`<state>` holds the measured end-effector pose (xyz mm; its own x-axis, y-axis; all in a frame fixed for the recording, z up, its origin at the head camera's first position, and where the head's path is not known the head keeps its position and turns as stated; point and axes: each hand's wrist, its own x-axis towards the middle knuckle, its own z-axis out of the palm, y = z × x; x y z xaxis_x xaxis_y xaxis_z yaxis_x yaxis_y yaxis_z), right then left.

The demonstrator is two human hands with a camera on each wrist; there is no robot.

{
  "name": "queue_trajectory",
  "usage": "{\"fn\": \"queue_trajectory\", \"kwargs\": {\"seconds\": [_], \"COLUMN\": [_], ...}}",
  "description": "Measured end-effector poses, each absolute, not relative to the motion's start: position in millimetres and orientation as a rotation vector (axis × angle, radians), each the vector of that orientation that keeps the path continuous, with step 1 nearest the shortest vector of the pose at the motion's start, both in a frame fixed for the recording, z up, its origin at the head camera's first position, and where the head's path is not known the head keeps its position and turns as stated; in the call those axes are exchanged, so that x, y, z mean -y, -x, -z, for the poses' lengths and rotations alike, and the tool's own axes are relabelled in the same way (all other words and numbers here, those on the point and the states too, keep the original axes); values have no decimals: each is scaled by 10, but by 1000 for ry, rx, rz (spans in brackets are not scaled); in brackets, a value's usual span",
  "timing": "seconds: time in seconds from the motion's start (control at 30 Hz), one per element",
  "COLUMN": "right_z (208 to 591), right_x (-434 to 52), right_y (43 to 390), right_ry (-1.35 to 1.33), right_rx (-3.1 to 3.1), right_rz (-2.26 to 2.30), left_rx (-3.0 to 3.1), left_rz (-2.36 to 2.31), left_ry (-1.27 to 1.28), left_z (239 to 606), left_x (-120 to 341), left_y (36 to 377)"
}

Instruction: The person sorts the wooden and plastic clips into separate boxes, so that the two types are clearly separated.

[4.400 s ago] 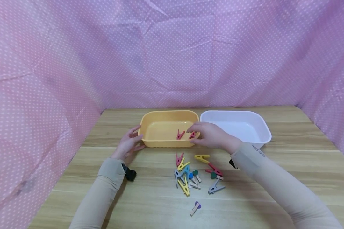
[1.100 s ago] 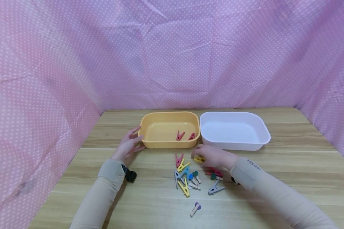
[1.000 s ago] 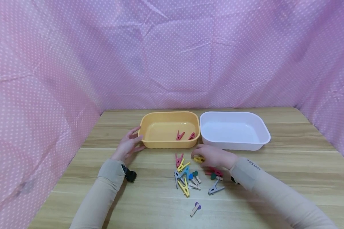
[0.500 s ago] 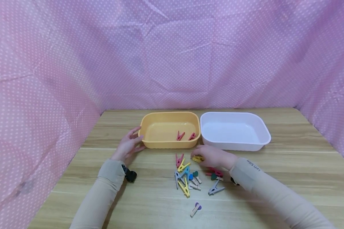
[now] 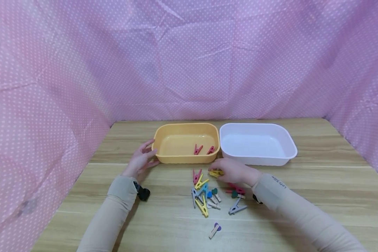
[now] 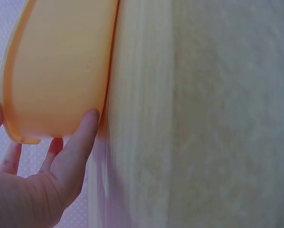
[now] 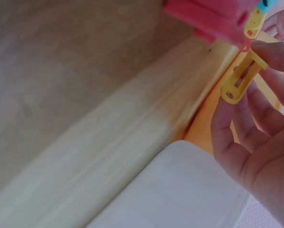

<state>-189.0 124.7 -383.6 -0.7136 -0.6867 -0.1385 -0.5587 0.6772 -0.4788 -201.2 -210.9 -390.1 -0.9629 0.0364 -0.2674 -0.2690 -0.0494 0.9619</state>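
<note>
My right hand [image 5: 219, 170] pinches a yellow clothes peg [image 5: 215, 173] between thumb and fingertips, just in front of the orange tub [image 5: 176, 159]. The right wrist view shows the yellow peg [image 7: 240, 79] held in the fingertips [image 7: 270, 52] close to the orange tub [image 7: 206, 121]. Two red pegs [image 5: 197, 148] lie inside the tub. My left hand [image 5: 144, 157] rests against the tub's left end; its thumb [image 6: 77, 137] touches the outer wall of the tub [image 6: 56, 71]. A pile of coloured pegs [image 5: 204, 194] lies on the table below my right hand.
A white tub [image 5: 258, 161] with nothing in it stands right of the orange one, touching it. A wooden peg with a purple heart [image 5: 215, 230] lies alone near the front. A grey peg [image 5: 237, 208] lies right of the pile. Pink dotted cloth walls surround the wooden table [image 5: 318, 182].
My right hand left the orange tub, came down on the yellow peg on the table and has now raised it slightly toward the tub. The left hand has not moved.
</note>
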Motion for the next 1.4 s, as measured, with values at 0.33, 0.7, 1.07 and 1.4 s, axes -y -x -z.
{"fn": "queue_trajectory", "kwargs": {"seconds": [0.33, 0.7, 1.07, 1.4], "right_z": [3801, 3748, 3595, 3398], "right_x": [-1228, -1204, -1135, -1063], "right_y": [1868, 1853, 1913, 1946], "right_ry": [997, 1102, 1267, 1380], "right_rx": [-2601, -2616, -2572, -2657], "right_rz": [632, 597, 574, 507], "left_rx": [-2014, -2016, -2009, -2004], "left_rz": [-2120, -2119, -2124, -2126], "left_ry": [257, 247, 241, 256], "left_z": [3920, 3922, 3912, 3912], "left_x": [2121, 2126, 2122, 2121], "left_y": [2015, 2020, 2019, 2013]}}
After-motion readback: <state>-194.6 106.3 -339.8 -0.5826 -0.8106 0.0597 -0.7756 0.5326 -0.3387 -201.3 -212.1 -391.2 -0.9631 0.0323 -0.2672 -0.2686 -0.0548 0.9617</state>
